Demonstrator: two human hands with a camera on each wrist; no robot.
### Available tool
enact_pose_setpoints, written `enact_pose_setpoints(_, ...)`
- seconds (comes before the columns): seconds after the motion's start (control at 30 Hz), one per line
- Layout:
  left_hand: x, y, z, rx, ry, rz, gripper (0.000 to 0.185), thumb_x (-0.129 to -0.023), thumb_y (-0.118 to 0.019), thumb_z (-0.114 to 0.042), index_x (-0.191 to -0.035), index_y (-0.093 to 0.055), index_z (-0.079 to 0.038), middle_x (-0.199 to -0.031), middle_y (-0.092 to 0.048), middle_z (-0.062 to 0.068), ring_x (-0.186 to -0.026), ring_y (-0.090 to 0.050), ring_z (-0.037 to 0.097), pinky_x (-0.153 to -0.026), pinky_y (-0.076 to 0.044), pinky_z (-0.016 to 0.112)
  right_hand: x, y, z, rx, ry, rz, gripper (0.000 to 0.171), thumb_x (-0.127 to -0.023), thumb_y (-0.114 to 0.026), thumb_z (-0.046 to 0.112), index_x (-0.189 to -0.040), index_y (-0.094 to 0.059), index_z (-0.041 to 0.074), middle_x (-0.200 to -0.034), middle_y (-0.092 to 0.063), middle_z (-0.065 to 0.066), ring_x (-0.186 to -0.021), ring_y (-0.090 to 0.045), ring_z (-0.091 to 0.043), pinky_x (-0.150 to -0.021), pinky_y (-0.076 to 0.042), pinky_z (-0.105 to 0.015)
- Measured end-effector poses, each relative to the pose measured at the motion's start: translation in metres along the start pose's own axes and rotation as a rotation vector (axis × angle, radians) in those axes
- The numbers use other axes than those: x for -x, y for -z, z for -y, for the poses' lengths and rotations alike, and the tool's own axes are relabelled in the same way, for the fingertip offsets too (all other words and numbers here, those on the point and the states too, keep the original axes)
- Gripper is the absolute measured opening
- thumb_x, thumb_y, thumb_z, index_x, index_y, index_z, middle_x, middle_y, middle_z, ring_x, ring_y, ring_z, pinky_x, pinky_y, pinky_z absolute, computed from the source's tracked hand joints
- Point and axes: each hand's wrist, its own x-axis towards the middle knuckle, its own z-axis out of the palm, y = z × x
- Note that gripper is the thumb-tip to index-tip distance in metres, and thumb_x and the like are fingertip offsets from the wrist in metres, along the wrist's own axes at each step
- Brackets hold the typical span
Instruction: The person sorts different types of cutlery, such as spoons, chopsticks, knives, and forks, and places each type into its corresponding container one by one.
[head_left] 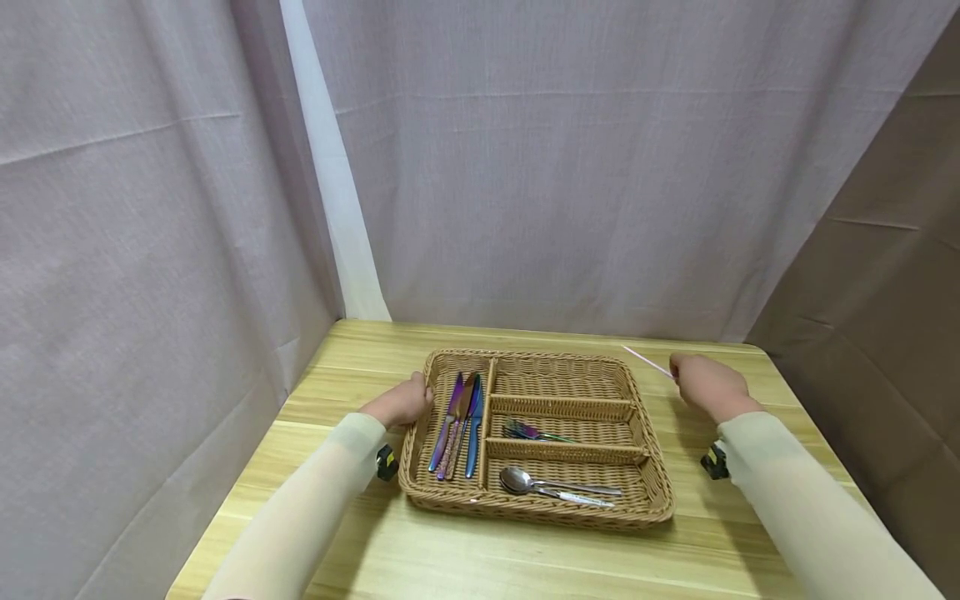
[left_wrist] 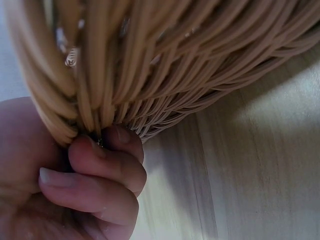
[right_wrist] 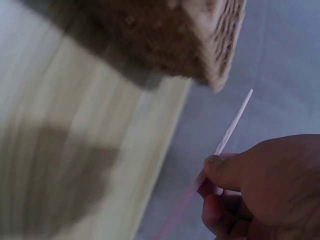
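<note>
A wicker cutlery basket (head_left: 540, 508) with divided compartments is at the middle of the table. My left hand (head_left: 405, 402) grips its left side, the fingers curled at the woven edge in the left wrist view. Off the basket's far right corner, my right hand (head_left: 708, 385) pinches a thin pale pink chopstick (right_wrist: 235, 122) between thumb and fingers. Several knives (head_left: 453, 433) with coloured metal lie in the tall left compartment. Rainbow-tinted forks (head_left: 528, 431) lie in the middle right compartment, and silver spoons (head_left: 517, 480) in the front one. No cutlery shows in the back right compartment.
The light wooden table (head_left: 510, 554) extends around the basket on every side. Grey curtains (head_left: 555, 192) hang behind and to the left of it, with a darker brownish cloth (head_left: 885, 275) at the right.
</note>
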Motion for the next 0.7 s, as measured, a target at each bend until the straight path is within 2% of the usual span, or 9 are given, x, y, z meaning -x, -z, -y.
enact_pose_setpoints(0.13,-0.001,-0.001,0.0,0.009,-0.002,-0.002,0.058,-0.117,-0.036,-0.018,-0.16,-0.02,0.017,-0.107,-0.06,0.022,-0.071,-0.055,0.022,-0.057,-0.052,0.03,-0.006,0.005,0.026,0.034,0.064,-0.056,0.016,-0.104,-0.055,-0.003,-0.097,-0.06,0.011,-0.08,-0.06,-0.007,-0.071,-0.054,-0.026,-0.053,-0.046,-0.044)
enact_pose_setpoints(0.33,0.0,0.0,0.0,-0.015,0.001,-0.008,0.053,-0.117,-0.036,-0.018,-0.156,-0.026,0.016,-0.1,-0.06,0.02,-0.068,-0.053,0.021,-0.056,-0.051,0.029,-0.018,0.006,0.059,0.067,0.156,-0.109,0.025,-0.099,-0.052,-0.008,-0.088,-0.056,0.014,-0.077,-0.057,-0.004,-0.07,-0.053,-0.023,-0.054,-0.048,-0.042)
enact_pose_setpoints(0.43,0.002,0.001,-0.001,-0.03,-0.003,-0.008,0.056,-0.117,-0.036,-0.018,-0.158,-0.024,0.018,-0.1,-0.06,0.019,-0.068,-0.053,0.02,-0.057,-0.05,0.029,-0.024,0.004,0.073,0.082,0.185,-0.114,0.024,-0.097,-0.054,-0.009,-0.087,-0.056,0.014,-0.076,-0.056,-0.003,-0.07,-0.052,-0.023,-0.055,-0.048,-0.042)
enact_pose_setpoints(0.57,0.003,0.001,-0.002,-0.037,-0.008,-0.011,0.059,-0.117,-0.036,-0.018,-0.161,-0.019,0.018,-0.108,-0.061,0.024,-0.07,-0.054,0.021,-0.057,-0.049,0.03,-0.032,0.001,0.091,0.109,0.208,-0.117,0.025,-0.094,-0.056,-0.011,-0.088,-0.058,0.013,-0.079,-0.056,-0.004,-0.072,-0.052,-0.024,-0.06,-0.05,-0.043)
enact_pose_setpoints(0.7,0.004,0.001,-0.002,-0.026,-0.014,-0.016,0.059,-0.117,-0.036,-0.018,-0.16,-0.02,0.018,-0.121,-0.06,0.032,-0.078,-0.059,0.026,-0.062,-0.053,0.034,-0.039,-0.002,0.109,0.111,0.209,-0.117,0.025,-0.1,-0.055,-0.007,-0.087,-0.058,0.014,-0.082,-0.056,-0.005,-0.074,-0.053,-0.025,-0.063,-0.051,-0.046)
